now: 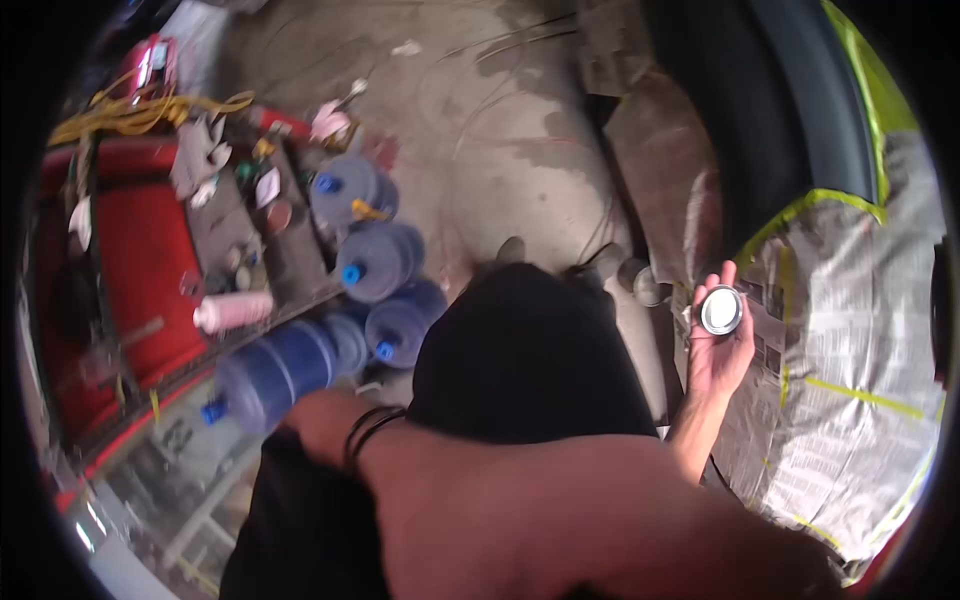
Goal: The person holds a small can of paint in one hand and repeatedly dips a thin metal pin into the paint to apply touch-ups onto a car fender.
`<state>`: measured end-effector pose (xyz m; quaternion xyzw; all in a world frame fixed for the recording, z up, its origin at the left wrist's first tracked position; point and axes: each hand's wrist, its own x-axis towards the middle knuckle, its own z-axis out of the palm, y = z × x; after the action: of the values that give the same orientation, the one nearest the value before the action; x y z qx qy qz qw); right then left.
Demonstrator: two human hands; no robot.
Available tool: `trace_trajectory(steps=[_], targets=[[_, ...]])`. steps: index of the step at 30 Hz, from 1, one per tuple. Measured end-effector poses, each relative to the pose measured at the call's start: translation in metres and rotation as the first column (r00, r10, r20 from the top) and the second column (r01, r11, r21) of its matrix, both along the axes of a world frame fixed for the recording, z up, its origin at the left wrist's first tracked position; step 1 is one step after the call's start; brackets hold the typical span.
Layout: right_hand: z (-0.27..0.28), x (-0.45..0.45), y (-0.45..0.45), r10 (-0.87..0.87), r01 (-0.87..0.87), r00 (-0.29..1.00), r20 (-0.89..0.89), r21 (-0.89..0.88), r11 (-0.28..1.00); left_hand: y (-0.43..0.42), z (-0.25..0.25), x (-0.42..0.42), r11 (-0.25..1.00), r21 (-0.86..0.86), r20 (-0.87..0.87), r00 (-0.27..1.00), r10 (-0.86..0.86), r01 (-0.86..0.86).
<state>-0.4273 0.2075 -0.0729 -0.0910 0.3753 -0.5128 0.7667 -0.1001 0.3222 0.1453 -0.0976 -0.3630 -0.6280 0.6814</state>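
Observation:
My right hand (724, 358) holds a small round metal tin (721, 310) with a bright white face. The tin rests against the palm and fingers, beside a car body masked with paper (860, 330). On the other side, my left hand (318, 422) is partly visible beyond dark bands on the wrist, close to a large blue water jug (275, 370). Its fingers are hidden, so I cannot tell whether it grips anything. Dark cloth (300, 510) lies just below that hand.
Several more water jugs (378, 260) stand on the concrete floor (480, 150) at left. A red cart (150, 280) carries a pink roll (232, 311), rags and small items. Yellow cord (150, 112) lies at its far end. A dark car panel (760, 110) rises at right.

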Motion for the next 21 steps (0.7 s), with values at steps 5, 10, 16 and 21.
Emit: trace_trajectory(steps=[5, 10, 16, 21], targets=[[0.009, 0.024, -0.008, -0.019, 0.019, 0.999, 0.042, 0.006, 1.000, -0.012, -0.004, 0.012, 0.997, 0.007, 0.070, 0.994, -0.083, 0.083], [0.017, 0.042, -0.023, -0.001, -0.006, 0.992, 0.125, 0.059, 0.998, -0.043, -0.033, 0.049, 0.981, 0.110, 0.473, 0.859, -0.194, 0.161], [0.030, 0.072, -0.042, 0.033, -0.045, 0.978, 0.208, 0.052, 0.998, -0.091, -0.113, 0.035, 0.885, -0.214, 0.952, 0.116, 0.285, -0.414], [0.037, 0.100, -0.050, 0.113, -0.121, 0.958, 0.263, 0.018, 0.992, -0.131, -0.143, 0.010, 0.806, -0.383, 0.917, -0.078, 0.391, -0.452]])
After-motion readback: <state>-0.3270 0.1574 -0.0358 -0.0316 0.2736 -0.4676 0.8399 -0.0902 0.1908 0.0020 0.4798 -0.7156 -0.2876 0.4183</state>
